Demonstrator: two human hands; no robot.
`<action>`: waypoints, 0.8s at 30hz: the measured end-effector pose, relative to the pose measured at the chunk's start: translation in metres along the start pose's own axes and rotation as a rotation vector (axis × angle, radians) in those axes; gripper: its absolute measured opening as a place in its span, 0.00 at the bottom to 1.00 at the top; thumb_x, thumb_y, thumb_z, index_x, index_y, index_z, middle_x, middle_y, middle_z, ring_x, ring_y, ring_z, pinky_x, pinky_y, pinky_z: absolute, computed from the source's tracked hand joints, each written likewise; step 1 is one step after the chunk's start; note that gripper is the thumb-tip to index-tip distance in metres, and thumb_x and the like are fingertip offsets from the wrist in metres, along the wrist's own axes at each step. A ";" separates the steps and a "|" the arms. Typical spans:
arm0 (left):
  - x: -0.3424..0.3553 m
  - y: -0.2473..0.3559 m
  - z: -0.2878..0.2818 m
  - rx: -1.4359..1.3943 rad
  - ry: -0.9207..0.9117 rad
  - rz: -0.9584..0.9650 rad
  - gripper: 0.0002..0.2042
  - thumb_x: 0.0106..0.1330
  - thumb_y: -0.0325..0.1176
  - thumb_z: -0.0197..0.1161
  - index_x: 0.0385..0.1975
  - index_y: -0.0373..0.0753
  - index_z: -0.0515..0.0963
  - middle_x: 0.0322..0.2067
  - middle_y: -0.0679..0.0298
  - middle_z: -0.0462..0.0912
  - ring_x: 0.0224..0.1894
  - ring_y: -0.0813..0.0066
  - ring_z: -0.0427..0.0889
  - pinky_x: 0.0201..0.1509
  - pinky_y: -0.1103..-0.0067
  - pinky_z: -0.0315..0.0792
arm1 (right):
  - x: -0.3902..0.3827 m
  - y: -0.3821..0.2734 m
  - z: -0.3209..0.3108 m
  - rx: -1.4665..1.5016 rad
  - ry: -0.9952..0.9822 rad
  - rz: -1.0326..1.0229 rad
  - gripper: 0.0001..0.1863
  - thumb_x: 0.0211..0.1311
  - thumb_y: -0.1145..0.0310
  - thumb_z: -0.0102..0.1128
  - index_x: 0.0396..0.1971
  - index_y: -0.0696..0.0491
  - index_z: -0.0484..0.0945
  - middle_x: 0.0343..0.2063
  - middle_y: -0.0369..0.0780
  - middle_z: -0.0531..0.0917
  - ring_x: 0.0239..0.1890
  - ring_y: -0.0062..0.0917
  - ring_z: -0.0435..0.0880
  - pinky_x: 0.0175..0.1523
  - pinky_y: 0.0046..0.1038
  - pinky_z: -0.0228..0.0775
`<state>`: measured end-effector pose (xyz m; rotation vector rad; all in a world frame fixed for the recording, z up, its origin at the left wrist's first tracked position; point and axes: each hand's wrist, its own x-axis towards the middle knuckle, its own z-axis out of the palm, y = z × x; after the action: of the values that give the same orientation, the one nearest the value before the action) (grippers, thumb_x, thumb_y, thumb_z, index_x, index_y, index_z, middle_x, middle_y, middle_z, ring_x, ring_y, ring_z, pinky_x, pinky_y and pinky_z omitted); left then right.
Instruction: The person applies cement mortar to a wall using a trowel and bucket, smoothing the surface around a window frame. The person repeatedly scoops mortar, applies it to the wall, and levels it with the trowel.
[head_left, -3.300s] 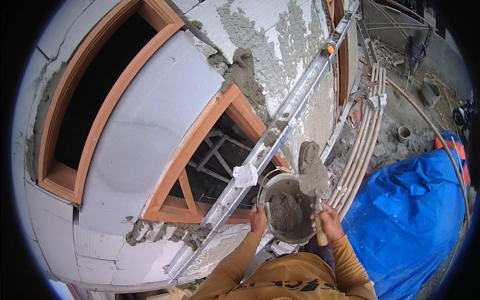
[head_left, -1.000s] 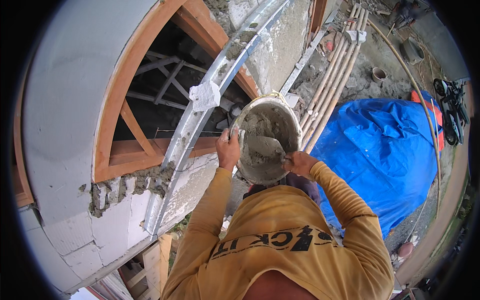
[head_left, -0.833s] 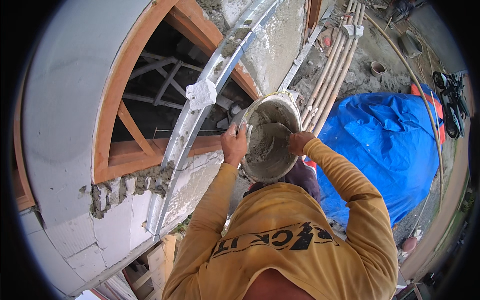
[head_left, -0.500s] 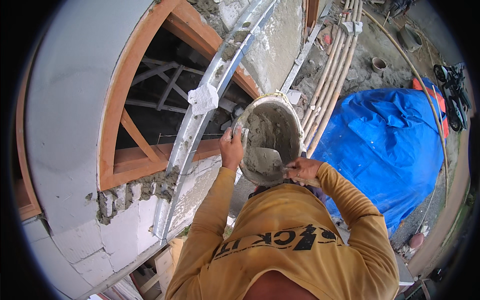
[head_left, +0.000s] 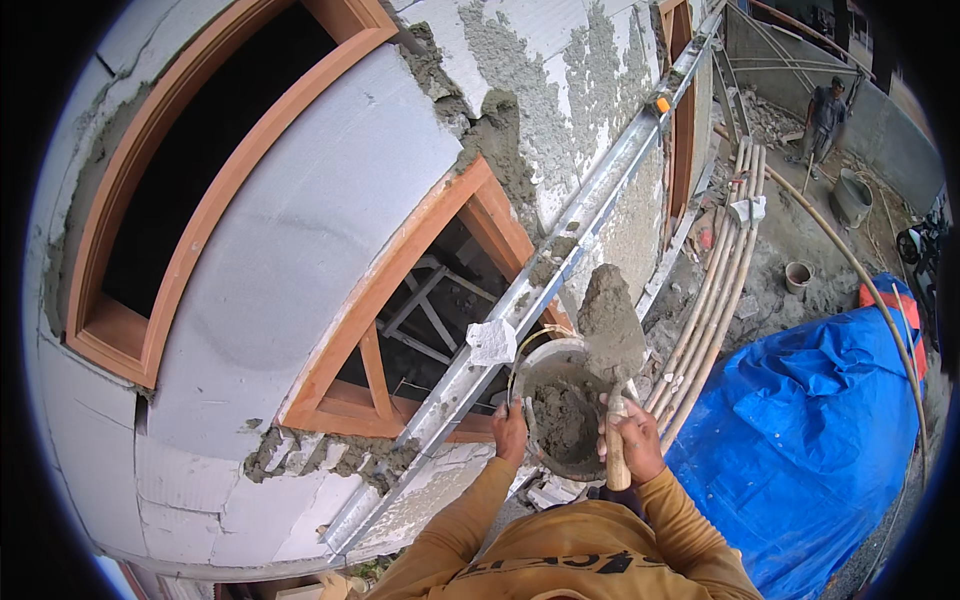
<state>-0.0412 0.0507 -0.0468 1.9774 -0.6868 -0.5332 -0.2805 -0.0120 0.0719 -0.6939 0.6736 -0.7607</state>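
Observation:
My right hand (head_left: 638,440) is closed round the wooden handle of a trowel (head_left: 617,400). A heap of wet grey mortar (head_left: 610,322) covers the trowel's blade, raised above the far right rim of a bucket. My left hand (head_left: 509,432) grips the left rim of that bucket (head_left: 533,440), its fingers partly hidden behind the edge. More mortar (head_left: 568,410) lies inside the bucket. Just left of it, a white block chunk (head_left: 491,343) rests on a long metal channel (head_left: 525,300) that slants along the wall.
Orange wooden frames (head_left: 330,365) sit in the block wall (head_left: 290,230), with rough mortar along the edges. To the right lie bamboo poles (head_left: 715,300) and a blue tarp (head_left: 800,410) over a pile. A person (head_left: 826,120) stands at the far right near a large bucket (head_left: 852,198).
My right hand has lifted the trowel out of the bucket, mortar heaped on its blade. My view has tilted up towards the wall; my left hand stays on the rim.

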 end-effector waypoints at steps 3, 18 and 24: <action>-0.013 0.016 0.003 -0.129 0.003 -0.066 0.16 0.67 0.39 0.52 0.33 0.28 0.75 0.28 0.54 0.79 0.31 0.69 0.73 0.39 0.71 0.67 | 0.039 -0.044 0.050 0.070 0.203 -0.491 0.22 0.61 0.70 0.45 0.55 0.61 0.67 0.25 0.37 0.75 0.19 0.19 0.74 0.24 0.21 0.67; -0.051 -0.023 -0.023 -0.381 0.127 -0.026 0.12 0.65 0.32 0.55 0.22 0.32 0.70 0.20 0.66 0.71 0.26 0.80 0.66 0.32 0.76 0.63 | 0.196 -0.175 0.289 -0.308 0.199 -0.870 0.31 0.57 0.60 0.55 0.53 0.70 0.65 0.43 0.60 0.77 0.46 0.49 0.77 0.52 0.35 0.66; -0.068 -0.014 -0.030 -0.368 0.152 -0.092 0.11 0.66 0.32 0.54 0.23 0.33 0.70 0.20 0.67 0.71 0.26 0.81 0.65 0.31 0.77 0.63 | 0.187 -0.159 0.300 -0.214 0.147 -0.770 0.30 0.57 0.60 0.54 0.54 0.67 0.66 0.40 0.59 0.78 0.45 0.49 0.78 0.50 0.38 0.67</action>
<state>-0.0697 0.1204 -0.0393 1.6867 -0.3735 -0.5173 -0.0137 -0.1526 0.3160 -1.1240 0.6220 -1.4707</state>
